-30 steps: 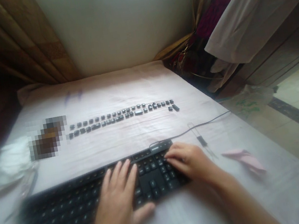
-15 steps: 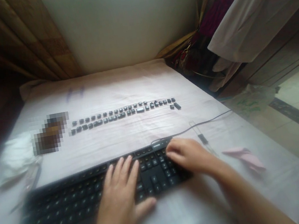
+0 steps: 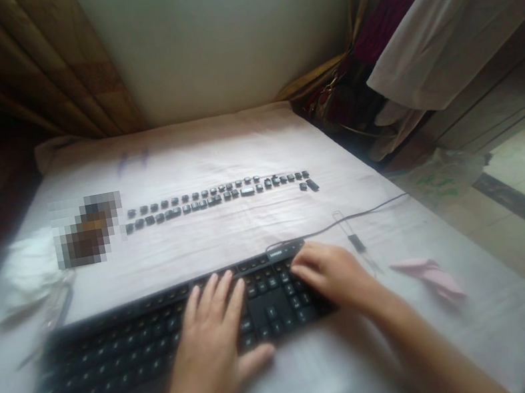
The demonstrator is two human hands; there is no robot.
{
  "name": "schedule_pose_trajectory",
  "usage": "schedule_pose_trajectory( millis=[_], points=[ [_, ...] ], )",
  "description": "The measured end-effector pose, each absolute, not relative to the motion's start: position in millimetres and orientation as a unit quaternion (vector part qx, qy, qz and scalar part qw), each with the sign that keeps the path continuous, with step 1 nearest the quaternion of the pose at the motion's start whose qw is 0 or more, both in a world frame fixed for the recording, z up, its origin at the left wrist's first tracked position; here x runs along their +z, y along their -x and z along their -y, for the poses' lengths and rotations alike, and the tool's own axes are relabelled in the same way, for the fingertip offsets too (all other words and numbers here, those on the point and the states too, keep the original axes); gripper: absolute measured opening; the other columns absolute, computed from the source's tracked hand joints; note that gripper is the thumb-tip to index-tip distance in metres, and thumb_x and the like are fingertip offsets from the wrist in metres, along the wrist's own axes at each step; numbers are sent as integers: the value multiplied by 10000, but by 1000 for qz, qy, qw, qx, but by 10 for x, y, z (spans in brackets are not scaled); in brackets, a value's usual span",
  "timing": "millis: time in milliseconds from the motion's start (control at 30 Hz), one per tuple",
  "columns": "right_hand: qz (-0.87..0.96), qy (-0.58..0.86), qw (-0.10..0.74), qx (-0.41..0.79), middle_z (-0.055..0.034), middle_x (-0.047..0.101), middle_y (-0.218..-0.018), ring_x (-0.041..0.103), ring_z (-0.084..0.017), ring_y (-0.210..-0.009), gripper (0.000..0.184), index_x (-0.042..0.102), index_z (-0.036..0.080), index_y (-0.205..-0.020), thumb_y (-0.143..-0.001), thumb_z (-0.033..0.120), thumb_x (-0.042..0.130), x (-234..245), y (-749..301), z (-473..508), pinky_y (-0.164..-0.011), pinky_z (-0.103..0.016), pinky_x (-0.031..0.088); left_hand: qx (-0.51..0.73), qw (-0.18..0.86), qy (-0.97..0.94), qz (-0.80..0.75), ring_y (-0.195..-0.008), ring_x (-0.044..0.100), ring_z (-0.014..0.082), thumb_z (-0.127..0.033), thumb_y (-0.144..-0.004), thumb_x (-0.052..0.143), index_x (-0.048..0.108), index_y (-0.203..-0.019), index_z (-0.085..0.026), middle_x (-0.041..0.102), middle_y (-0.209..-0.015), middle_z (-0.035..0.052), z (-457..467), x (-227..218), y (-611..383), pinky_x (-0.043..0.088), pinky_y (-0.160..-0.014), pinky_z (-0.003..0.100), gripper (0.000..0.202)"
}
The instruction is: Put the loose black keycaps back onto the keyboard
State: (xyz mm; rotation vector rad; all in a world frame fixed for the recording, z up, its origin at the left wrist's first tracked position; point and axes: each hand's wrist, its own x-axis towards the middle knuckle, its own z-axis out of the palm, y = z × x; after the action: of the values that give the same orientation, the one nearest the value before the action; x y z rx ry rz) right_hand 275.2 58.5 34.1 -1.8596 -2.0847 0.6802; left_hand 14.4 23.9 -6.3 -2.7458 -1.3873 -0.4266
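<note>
A black keyboard [image 3: 119, 364] lies slantwise across the near part of the cloth-covered table. My left hand [image 3: 210, 334] rests flat on its middle right, fingers spread and thumb out over the front edge. At the top of the number pad, my right hand [image 3: 329, 273] has its fingers curled and pressed together; whatever they grip, if anything, is hidden. Small brownish spots show along the keyboard's back row, where no caps are visible. Beyond the keyboard, several loose black keycaps [image 3: 187, 208] stand in two long rows, with a larger keycap [image 3: 312, 185] near the right end.
A thin cable [image 3: 371, 210] runs from the keyboard over the table's right edge. By it lies a wire tool with a dark middle [image 3: 356, 243], and a folded pink cloth [image 3: 432, 276]. At left are a white bundle [image 3: 26, 268] and a pixelated item [image 3: 91, 233].
Both hands keep their places on the keyboard. The view has shifted very slightly; nothing else has visibly moved.
</note>
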Motion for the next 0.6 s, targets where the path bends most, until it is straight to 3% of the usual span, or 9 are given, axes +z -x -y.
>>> schedule_pose_trajectory(
  millis=[600],
  points=[
    [715,658,140,193,-31,711,-889,655,-181,-826,142,707,221,-802,-887,206,595,300,-2689,-503,-720,-278,457,-143,26,882,448,-1381,397,360,-685,-766,641,355,-1494,-165,419,-1526,141,-248,-82,-153,294,-1133,553,939]
  ],
)
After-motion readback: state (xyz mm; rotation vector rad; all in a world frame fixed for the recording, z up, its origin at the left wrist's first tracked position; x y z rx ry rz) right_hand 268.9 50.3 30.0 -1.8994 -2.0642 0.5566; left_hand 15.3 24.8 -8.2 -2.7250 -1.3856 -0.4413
